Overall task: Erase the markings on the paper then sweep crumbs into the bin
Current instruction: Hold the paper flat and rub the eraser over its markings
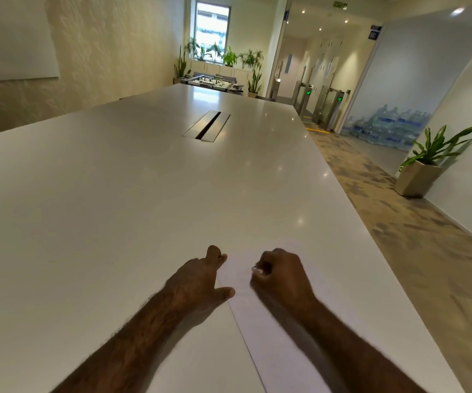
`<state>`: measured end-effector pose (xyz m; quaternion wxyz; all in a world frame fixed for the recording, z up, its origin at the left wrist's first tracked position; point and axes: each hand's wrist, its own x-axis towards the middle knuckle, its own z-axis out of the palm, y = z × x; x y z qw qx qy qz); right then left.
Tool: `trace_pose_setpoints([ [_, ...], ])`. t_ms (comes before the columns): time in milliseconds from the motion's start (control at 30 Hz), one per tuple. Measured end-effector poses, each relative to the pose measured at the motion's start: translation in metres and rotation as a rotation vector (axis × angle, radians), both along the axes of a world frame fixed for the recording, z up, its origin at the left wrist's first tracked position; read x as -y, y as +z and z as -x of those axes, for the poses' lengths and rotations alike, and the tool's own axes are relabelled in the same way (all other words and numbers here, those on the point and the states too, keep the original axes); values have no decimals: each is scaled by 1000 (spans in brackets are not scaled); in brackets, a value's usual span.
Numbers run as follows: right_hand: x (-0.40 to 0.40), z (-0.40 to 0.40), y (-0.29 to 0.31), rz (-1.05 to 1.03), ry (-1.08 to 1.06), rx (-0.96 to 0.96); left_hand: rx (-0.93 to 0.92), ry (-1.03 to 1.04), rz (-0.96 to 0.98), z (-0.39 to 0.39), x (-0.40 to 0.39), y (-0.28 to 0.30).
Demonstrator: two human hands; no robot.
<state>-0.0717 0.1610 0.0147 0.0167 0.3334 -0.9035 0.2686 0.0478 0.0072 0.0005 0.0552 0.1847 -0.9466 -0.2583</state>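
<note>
My right hand has its grip clenched round a small white eraser, rubbing the faint pencil marks on the white sheet of paper. My left hand lies flat, fingers spread, pinning the sheet's left edge to the glossy white tabletop. Short, light strokes away from that anchor should stop wrinkling. The paper lies near the tabletop's right edge, its long axis running from me slightly leftward.
</note>
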Motion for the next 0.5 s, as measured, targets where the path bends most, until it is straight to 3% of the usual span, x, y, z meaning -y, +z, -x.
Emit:
trace_pose_setpoints([
  [167,-36,65,27,-21,-377,10,-18,4,0,-1,0,-2],
  [233,-14,36,22,29,-232,-52,-3,1,3,-1,0,-3],
  [333,13,-18,2,-31,45,34,14,2,10,1,1,-2],
  [500,-32,60,19,9,-390,43,15,-5,3,0,0,0],
])
